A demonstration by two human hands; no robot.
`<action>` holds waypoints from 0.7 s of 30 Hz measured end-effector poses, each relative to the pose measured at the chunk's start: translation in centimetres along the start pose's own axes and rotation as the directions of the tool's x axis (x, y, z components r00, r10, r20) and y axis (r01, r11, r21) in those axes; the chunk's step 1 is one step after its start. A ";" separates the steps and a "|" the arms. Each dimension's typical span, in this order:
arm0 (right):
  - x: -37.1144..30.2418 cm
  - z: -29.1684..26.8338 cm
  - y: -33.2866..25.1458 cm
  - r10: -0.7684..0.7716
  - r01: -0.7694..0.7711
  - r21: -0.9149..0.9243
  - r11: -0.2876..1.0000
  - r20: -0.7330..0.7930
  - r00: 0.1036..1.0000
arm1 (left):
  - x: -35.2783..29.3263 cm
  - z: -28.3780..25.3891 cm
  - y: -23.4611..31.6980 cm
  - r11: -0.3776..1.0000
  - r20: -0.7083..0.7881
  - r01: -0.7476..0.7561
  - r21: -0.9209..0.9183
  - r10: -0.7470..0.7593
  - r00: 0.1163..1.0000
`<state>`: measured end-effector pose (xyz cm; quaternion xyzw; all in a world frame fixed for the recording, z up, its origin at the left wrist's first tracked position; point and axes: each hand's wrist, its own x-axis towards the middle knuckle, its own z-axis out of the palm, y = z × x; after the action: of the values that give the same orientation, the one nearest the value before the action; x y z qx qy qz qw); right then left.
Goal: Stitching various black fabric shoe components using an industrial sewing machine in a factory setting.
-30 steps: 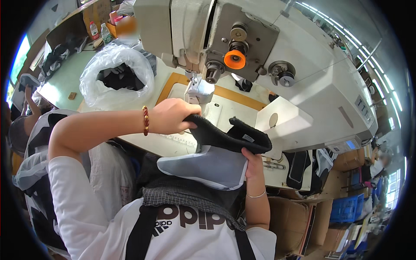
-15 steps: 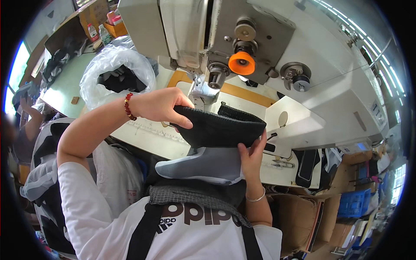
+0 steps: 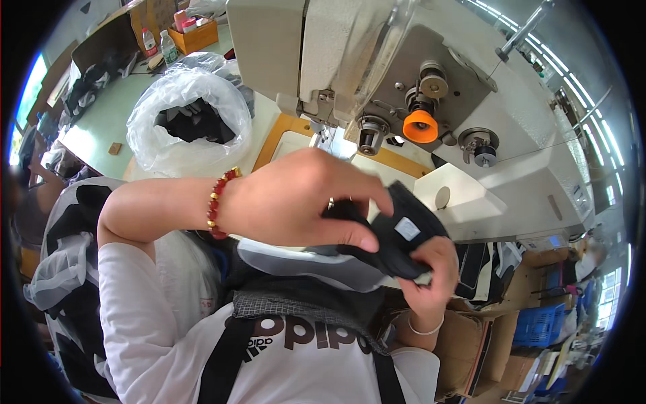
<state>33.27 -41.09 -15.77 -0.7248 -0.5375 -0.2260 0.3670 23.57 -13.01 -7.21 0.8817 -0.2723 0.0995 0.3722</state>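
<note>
half a second ago the black cuff [image 3: 416, 210] stood spread between my hands; now it is bunched and turned, its white tag [image 3: 407, 229] showing. my left hand [image 3: 303, 202] has come across, thumb and fingers partly closed about the cuff, my right hand [image 3: 434, 269] curled round its other side, the grey boot [image 3: 316, 269] by the table's [image 3: 264, 114] near edge.

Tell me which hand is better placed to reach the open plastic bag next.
Probably the left hand: it is nearer the open plastic bag. The right hand is farther away, gripping the black cuff. The left hand, blurred, is also at the cuff.
</note>
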 end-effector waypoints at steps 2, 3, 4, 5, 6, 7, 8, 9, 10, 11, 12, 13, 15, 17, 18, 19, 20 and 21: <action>-1.0 -2.0 -0.8 -0.033 0.015 -0.127 0.992 -0.140 0.990 | -0.2 0.3 -0.1 0.908 -0.167 0.075 -0.412 -0.157 0.973; -1.4 -2.8 -1.2 -0.072 0.026 -0.217 0.976 -0.205 0.976 | -0.7 0.1 -0.1 0.835 -0.069 0.222 -0.504 -0.295 0.953; -2.1 -3.2 -1.3 -0.112 0.025 -0.311 0.950 -0.265 0.958 | -0.6 0.6 -0.7 0.789 0.094 0.409 -0.459 -0.415 0.905; -2.6 -3.7 -1.9 -0.109 0.015 -0.329 0.944 -0.269 0.957 | -0.4 1.5 -1.7 0.725 0.253 0.579 -0.374 -0.521 0.815; -2.9 -4.0 -2.5 -0.202 0.071 -0.424 0.903 -0.272 0.941 | -0.5 3.0 -3.3 0.713 0.335 0.624 -0.319 -0.531 0.778; -3.1 -4.3 -3.0 -0.295 0.126 -0.514 0.848 -0.261 0.919 | -0.7 4.9 -4.9 0.701 0.411 0.664 -0.262 -0.541 0.734; -3.8 -4.5 -3.6 -0.309 0.161 -0.533 0.830 -0.200 0.930 | -0.6 6.5 -5.9 0.644 0.491 0.715 -0.272 -0.547 0.678; -4.7 -4.7 -4.6 -0.225 0.118 -0.579 0.807 -0.117 0.967 | -0.5 8.1 -6.6 0.584 0.567 0.764 -0.272 -0.545 0.618; -4.8 -4.3 -4.8 -0.288 0.219 -0.563 0.797 -0.035 0.957 | -0.3 9.8 -7.5 0.510 0.644 0.795 -0.328 -0.495 0.583; -4.7 -3.9 -4.9 -0.353 0.323 -0.534 0.782 0.048 0.934 | 0.0 11.0 -8.1 0.382 0.741 0.863 -0.329 -0.462 0.487; -4.9 -3.1 -5.3 -0.378 0.357 -0.551 0.754 0.079 0.922 | 0.5 12.1 -7.9 0.393 0.777 0.883 -0.257 -0.460 0.430; -5.0 -2.5 -5.7 -0.402 0.390 -0.566 0.726 0.110 0.909 | 0.7 13.1 -7.6 0.403 0.807 0.897 -0.182 -0.460 0.371; -4.9 -2.5 -6.0 -0.401 0.393 -0.563 0.727 0.116 0.909 | -1.4 16.6 -8.3 0.321 0.846 0.915 -0.244 -0.391 0.363; -5.0 -3.1 -5.6 -0.367 0.324 -0.590 0.739 0.051 0.929 | -2.3 18.1 -8.1 0.141 0.900 0.929 -0.342 -0.234 0.367; -5.3 -3.6 -5.5 -0.366 0.316 -0.589 0.744 0.037 0.930 | -2.4 17.6 -7.7 0.109 0.901 0.925 -0.365 -0.211 0.380; -5.2 -3.9 -5.3 -0.380 0.325 -0.594 0.735 0.036 0.924 | -2.5 16.8 -7.4 0.073 0.899 0.919 -0.387 -0.191 0.393; -5.1 -4.0 -4.9 -0.360 0.305 -0.595 0.743 0.028 0.932 | -2.6 16.3 -8.0 0.067 0.892 0.916 -0.397 -0.209 0.402; -5.3 -4.4 -4.6 -0.338 0.281 -0.599 0.750 0.019 0.941 | -2.4 15.8 -8.9 -0.011 0.882 0.883 -0.469 -0.067 0.467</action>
<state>27.51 -47.02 -15.46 -0.6926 -0.5348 -0.4729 0.1032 26.09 -18.14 -24.62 0.4590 -0.0132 -0.5469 0.7000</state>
